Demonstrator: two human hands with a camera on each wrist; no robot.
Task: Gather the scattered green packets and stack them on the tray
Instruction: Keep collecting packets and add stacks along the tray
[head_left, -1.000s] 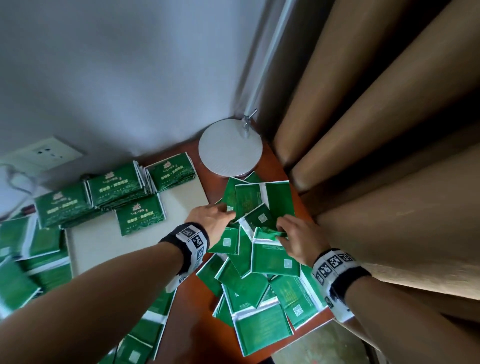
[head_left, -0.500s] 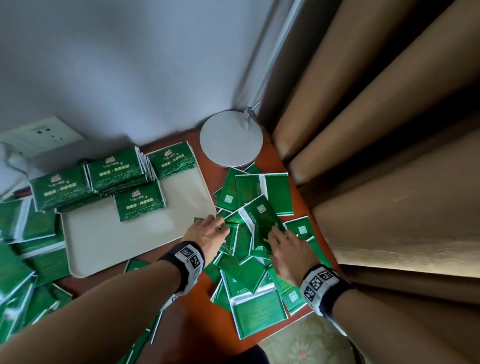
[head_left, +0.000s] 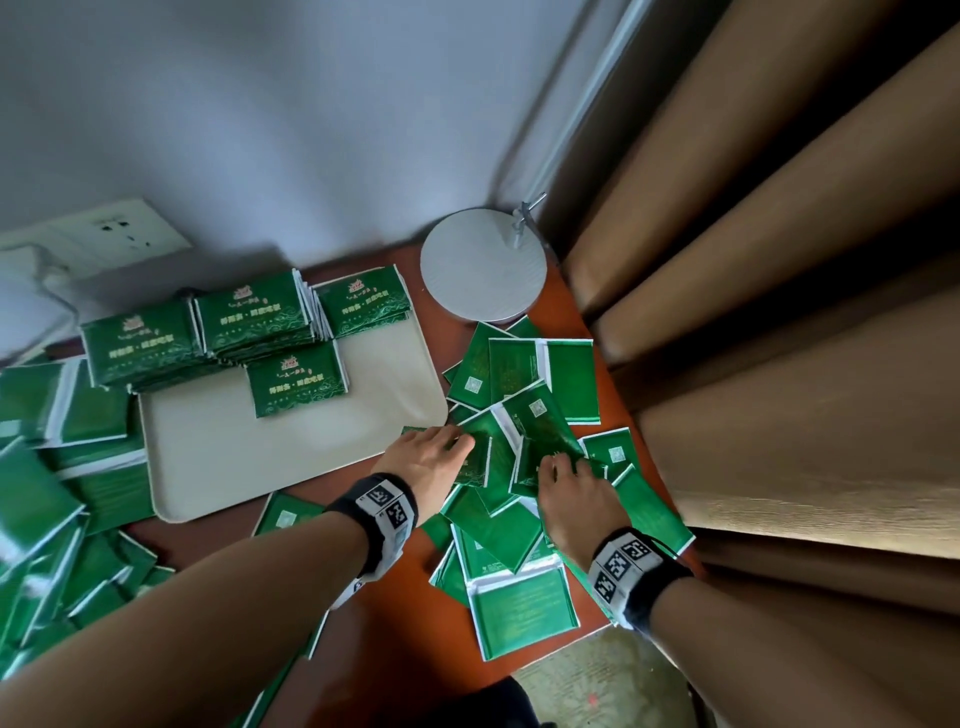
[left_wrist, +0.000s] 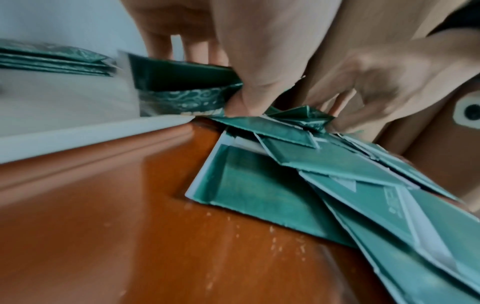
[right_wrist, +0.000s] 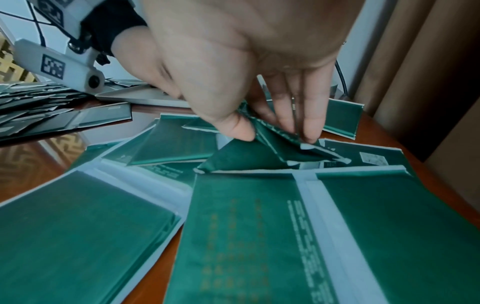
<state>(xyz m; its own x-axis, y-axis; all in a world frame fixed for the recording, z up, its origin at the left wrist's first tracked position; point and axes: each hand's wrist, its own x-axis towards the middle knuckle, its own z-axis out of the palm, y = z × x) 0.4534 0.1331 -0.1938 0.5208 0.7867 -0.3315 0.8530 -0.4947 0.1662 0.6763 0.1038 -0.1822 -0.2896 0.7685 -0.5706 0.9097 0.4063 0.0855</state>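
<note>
Between the thumb and fingers of the right hand (right_wrist: 259, 86) a green packet (right_wrist: 275, 135) is pinched and lifted at one edge, its far corner resting on the pile (head_left: 519, 525) below. Just left of it, the left hand (head_left: 426, 457) pinches another packet (left_wrist: 182, 90) between thumb and fingers; this one is raised over the near right edge of the tray (head_left: 218, 457). Both hands sit close together over the loose pile, which spreads across the right end of the red-brown table (left_wrist: 103, 226), many packets face down with pale seams showing.

On the tray, along its far side, stand three stacks (head_left: 254, 322), with one single packet (head_left: 296, 384) lying flat just nearer. More packets (head_left: 47, 467) lie heaped off the tray's left edge. A round white stand base (head_left: 483, 270) sits at the far right corner of the table, beside the brown curtain (head_left: 779, 312). A wall socket (head_left: 104, 234) shows at the far left.
</note>
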